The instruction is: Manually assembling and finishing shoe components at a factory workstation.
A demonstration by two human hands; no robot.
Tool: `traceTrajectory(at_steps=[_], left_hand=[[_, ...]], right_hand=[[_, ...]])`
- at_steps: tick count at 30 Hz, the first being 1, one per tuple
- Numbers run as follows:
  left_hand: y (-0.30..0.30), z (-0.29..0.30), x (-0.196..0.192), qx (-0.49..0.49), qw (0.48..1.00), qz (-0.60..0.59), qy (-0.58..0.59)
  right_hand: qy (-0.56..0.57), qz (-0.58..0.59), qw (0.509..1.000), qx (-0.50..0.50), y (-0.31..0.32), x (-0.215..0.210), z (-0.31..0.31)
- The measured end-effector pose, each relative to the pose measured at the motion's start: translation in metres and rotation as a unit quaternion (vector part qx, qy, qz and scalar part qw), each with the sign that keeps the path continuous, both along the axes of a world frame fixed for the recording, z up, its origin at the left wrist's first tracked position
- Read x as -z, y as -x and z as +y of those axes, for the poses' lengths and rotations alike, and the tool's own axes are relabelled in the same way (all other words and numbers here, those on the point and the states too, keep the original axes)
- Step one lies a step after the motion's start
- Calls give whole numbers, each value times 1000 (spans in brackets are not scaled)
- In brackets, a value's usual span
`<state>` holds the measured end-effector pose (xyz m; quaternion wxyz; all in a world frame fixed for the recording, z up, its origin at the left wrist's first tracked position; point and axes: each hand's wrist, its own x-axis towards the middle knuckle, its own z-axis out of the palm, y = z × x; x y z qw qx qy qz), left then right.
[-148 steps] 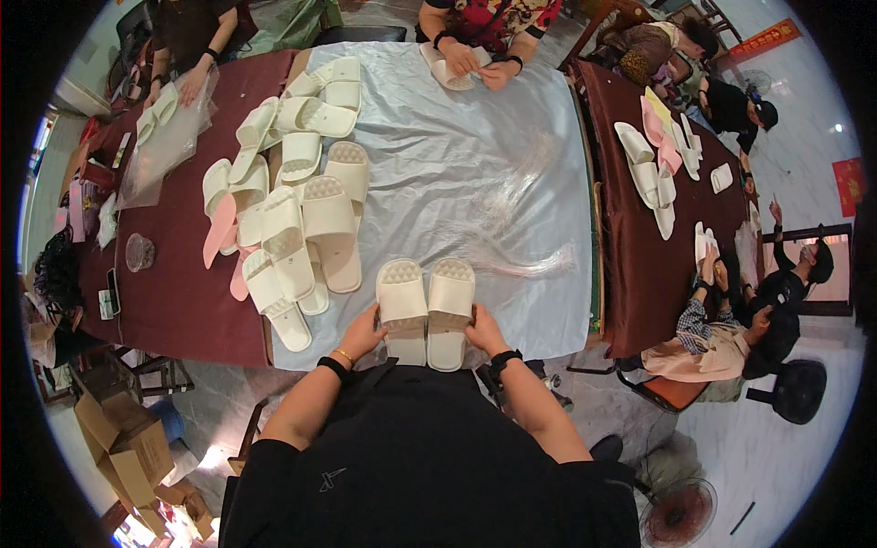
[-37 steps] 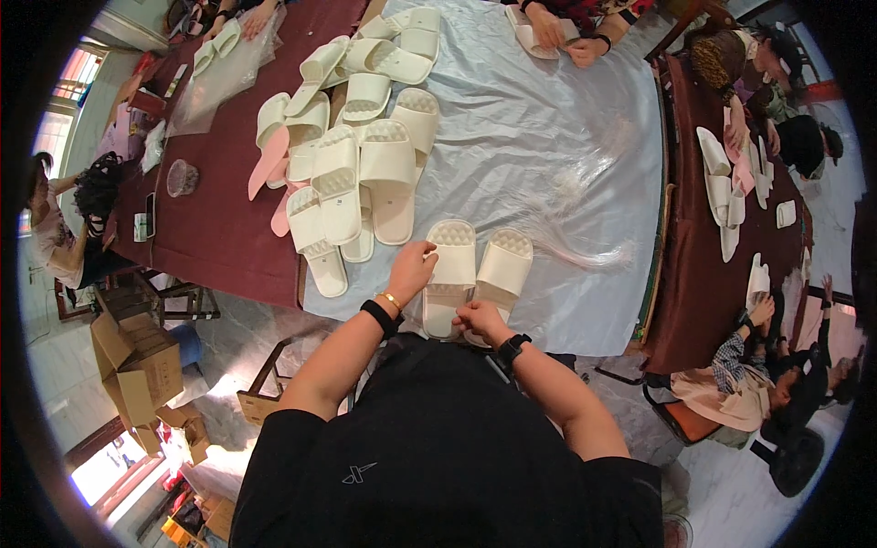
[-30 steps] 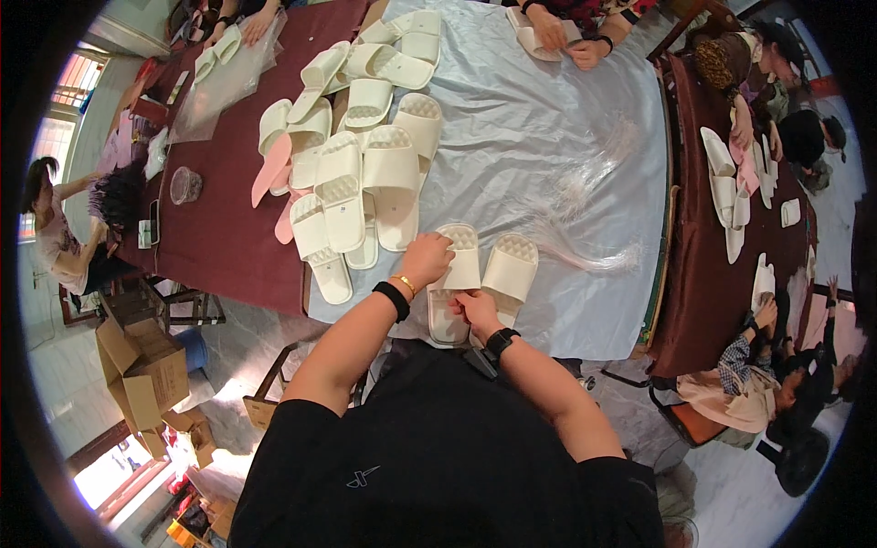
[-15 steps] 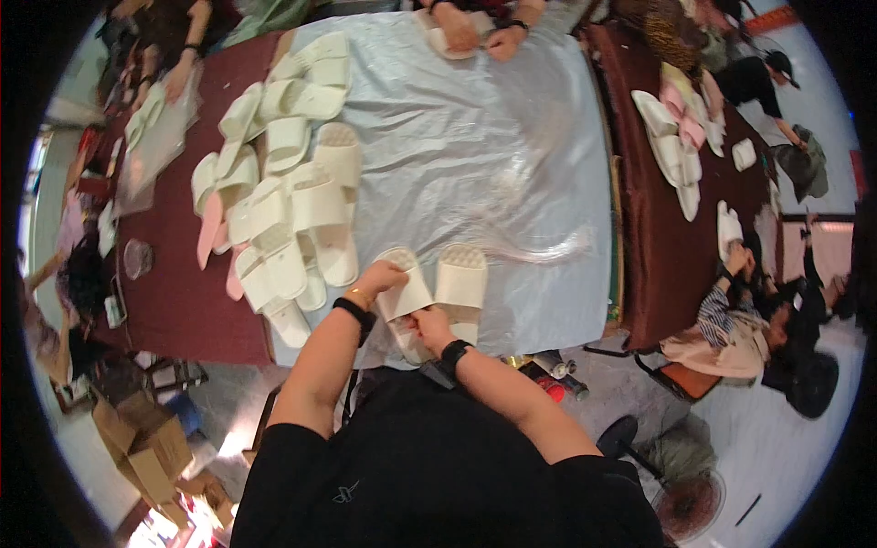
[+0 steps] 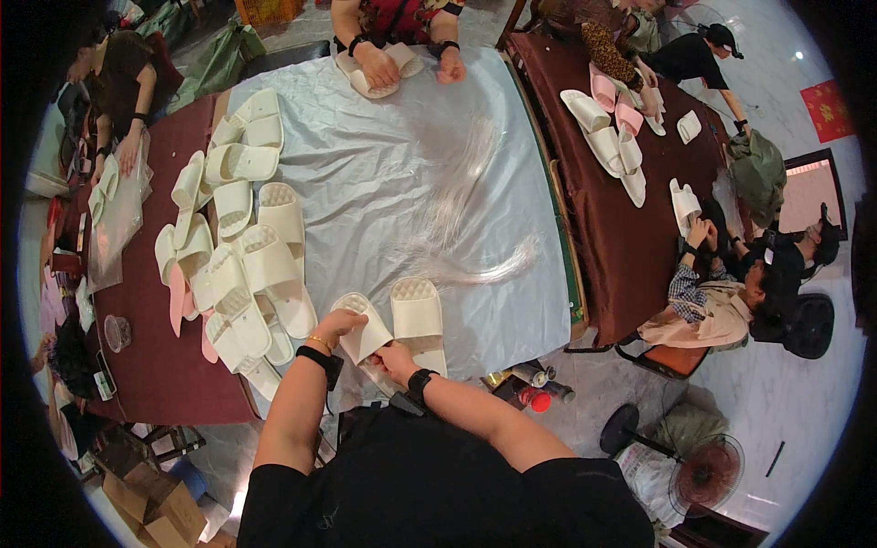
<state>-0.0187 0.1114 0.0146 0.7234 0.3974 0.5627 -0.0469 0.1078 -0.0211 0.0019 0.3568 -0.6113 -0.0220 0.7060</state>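
Observation:
A white slipper (image 5: 364, 339) lies toe away from me at the table's near edge. My left hand (image 5: 340, 327) is closed on its left side, near the toe. My right hand (image 5: 395, 361) is closed at the rear edge of its strap, fingertips partly hidden in the opening. Just right of it, untouched, rests a second white slipper (image 5: 417, 315). Left of my hands lies a heap of white slippers (image 5: 277, 265), with pink slippers (image 5: 179, 300) partly under it. Thin clear strands (image 5: 489, 271) spread across the pale blue sheet (image 5: 365, 210).
Across the table, another person's hands (image 5: 379, 68) work at a white slipper. A brown-covered table (image 5: 594, 247) with slippers stands at right, people working beside it. A fan (image 5: 708, 475) and an orange-seated chair (image 5: 671, 359) are at lower right; a cardboard box (image 5: 155, 507) is at lower left.
The whole view has shifted, so the table appears lower and farther left. Both my hands keep their places on the same slipper. The person opposite has drawn one hand off their slipper.

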Motion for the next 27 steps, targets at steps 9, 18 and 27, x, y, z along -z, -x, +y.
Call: traceTrajectory(at_steps=[9, 18, 27], left_hand=[[10, -17, 11, -125, 990, -55, -22], [-18, -13, -16, -90, 934, 161, -306], [-53, -15, -55, 13, 888, 71, -454]], right_hand=[[-54, -50, 974, -215, -27, -25, -2], [-196, -401, 812, -375, -103, -32, -44], [-249, -496, 741, -378, -95, -79, -42]])
